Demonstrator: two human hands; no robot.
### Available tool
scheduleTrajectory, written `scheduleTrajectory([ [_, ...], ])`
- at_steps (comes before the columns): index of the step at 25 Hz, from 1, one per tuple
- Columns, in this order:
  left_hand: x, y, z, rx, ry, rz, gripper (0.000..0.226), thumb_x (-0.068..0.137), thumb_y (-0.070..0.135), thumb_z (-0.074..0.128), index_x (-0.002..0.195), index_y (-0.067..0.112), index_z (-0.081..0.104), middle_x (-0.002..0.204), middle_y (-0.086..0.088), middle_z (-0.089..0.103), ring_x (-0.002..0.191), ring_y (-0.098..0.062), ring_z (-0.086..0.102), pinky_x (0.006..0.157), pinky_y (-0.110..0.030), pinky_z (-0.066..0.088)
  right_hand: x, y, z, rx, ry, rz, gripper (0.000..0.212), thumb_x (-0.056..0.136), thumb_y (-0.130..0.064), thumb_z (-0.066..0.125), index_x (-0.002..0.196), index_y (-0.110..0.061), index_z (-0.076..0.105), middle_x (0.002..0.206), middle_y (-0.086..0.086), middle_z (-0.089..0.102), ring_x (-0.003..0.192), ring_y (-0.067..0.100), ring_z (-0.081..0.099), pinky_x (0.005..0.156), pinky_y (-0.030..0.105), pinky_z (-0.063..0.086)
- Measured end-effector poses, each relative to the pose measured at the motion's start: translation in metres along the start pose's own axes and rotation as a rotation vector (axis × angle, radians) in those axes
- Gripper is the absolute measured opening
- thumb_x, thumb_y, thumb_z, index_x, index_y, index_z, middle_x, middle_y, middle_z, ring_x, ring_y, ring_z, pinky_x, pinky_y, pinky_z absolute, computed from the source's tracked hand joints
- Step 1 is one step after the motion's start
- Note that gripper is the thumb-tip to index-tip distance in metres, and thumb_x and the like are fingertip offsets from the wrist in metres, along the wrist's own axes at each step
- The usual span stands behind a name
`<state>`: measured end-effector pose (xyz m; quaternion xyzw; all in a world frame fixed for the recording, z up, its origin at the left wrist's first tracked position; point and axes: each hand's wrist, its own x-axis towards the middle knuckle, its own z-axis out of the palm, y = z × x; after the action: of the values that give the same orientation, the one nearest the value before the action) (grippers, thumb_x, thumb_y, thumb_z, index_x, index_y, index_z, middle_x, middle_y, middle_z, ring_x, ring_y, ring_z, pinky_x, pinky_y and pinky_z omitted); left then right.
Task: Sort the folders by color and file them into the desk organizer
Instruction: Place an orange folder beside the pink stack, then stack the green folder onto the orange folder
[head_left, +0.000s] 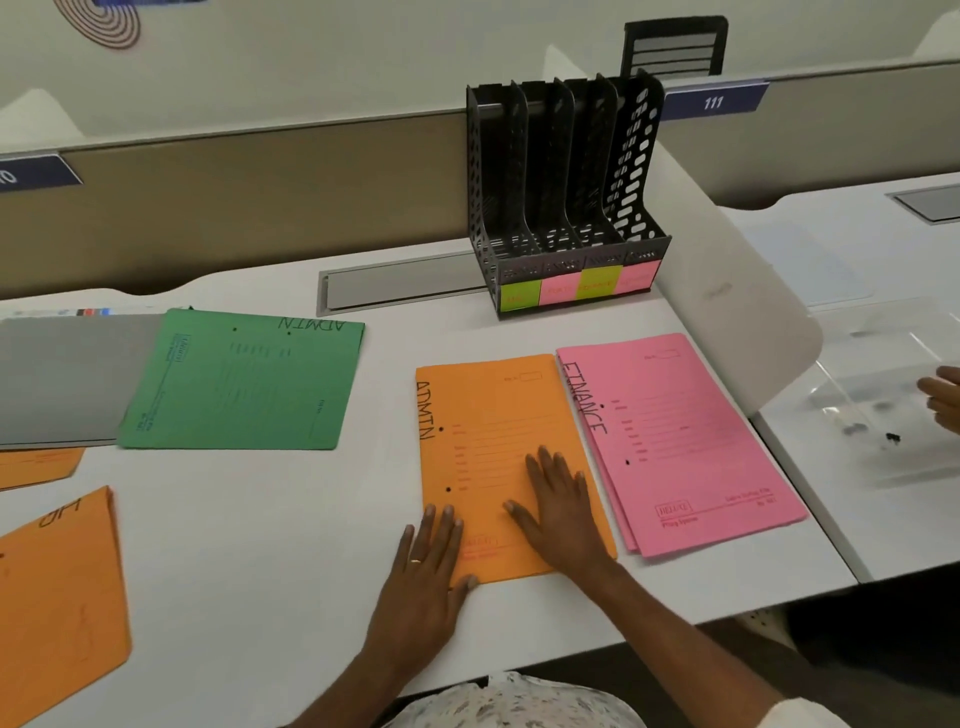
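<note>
An orange folder (493, 415) marked ADMIN lies flat in the middle of the white desk. My right hand (558, 501) rests flat on it with straight fingers. My left hand (423, 566) lies flat at its near left corner, fingers on the folder's edge. Just right of it is a pink stack (680, 441) marked FINANCE. A green folder (244, 382) marked ADMIN lies to the left, next to a grey folder (62, 379). Two more orange folders (57, 597) (36, 465) lie at the far left. The black desk organizer (566, 182) stands at the back, its slots holding nothing, with green and pink labels on its front.
A white divider panel (753, 312) borders the desk on the right. Beyond it another person's hand (943, 397) reaches over a clear plastic tray (883, 395) with small dark items. A grey cable slot (400, 286) runs left of the organizer. The desk's front edge is close to me.
</note>
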<state>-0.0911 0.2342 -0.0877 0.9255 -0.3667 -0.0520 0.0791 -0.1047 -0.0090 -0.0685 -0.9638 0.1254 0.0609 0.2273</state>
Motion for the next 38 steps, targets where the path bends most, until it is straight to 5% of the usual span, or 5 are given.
scheduleTrajectory([
  [7, -0.009, 0.001, 0.004, -0.014, -0.040, 0.057, 0.072, 0.105, 0.056, 0.032, 0.161, 0.013, 0.019, 0.171, -0.003, 0.012, 0.158, -0.021, 0.009, 0.123, -0.041, 0.012, -0.015, 0.012, 0.015, -0.130, 0.045, -0.056, 0.087, 0.095, -0.074, 0.017, 0.161, -0.021, -0.005, 0.169, 0.001, -0.017, 0.156, 0.022, -0.018, 0.127, 0.050, -0.008],
  [16, 0.019, -0.103, -0.041, -0.076, 0.025, -0.184, 0.073, 0.105, 0.061, 0.017, 0.163, 0.020, 0.000, 0.171, 0.001, -0.011, 0.157, -0.016, -0.015, 0.127, -0.040, -0.003, 0.036, -0.085, 0.006, 0.161, 0.131, -0.117, 0.072, 0.103, -0.053, 0.040, 0.162, -0.018, 0.016, 0.171, -0.001, 0.000, 0.158, 0.016, -0.008, 0.129, 0.046, 0.003],
  [21, 0.032, -0.232, -0.090, -0.069, 0.090, -0.401, 0.084, 0.098, 0.063, 0.012, 0.161, 0.008, 0.013, 0.170, -0.009, 0.003, 0.158, -0.026, -0.001, 0.129, -0.045, 0.005, 0.083, -0.183, 0.029, 0.170, 0.118, -0.255, 0.070, 0.105, -0.045, 0.044, 0.161, -0.012, 0.018, 0.171, 0.004, 0.001, 0.158, 0.020, -0.008, 0.129, 0.041, 0.005],
  [28, 0.016, -0.402, -0.120, -0.187, 0.115, -0.689, 0.079, 0.104, 0.052, 0.039, 0.159, 0.001, 0.016, 0.169, -0.021, 0.009, 0.156, -0.039, 0.010, 0.126, -0.051, 0.013, 0.129, -0.274, 0.094, -0.103, -0.006, -0.305, 0.077, 0.104, -0.058, 0.029, 0.162, -0.011, 0.010, 0.170, 0.006, -0.006, 0.157, 0.025, -0.011, 0.129, 0.045, 0.002],
  [38, 0.028, -0.474, -0.140, -0.715, 0.284, -0.889, 0.051, 0.095, 0.029, 0.070, 0.132, -0.004, 0.059, 0.126, -0.024, 0.066, 0.116, -0.040, 0.063, 0.098, -0.051, 0.052, 0.142, -0.281, 0.121, -0.157, -0.039, -0.239, 0.079, 0.101, -0.063, 0.032, 0.160, -0.012, 0.019, 0.171, 0.005, 0.006, 0.159, 0.023, 0.001, 0.128, 0.041, 0.002],
])
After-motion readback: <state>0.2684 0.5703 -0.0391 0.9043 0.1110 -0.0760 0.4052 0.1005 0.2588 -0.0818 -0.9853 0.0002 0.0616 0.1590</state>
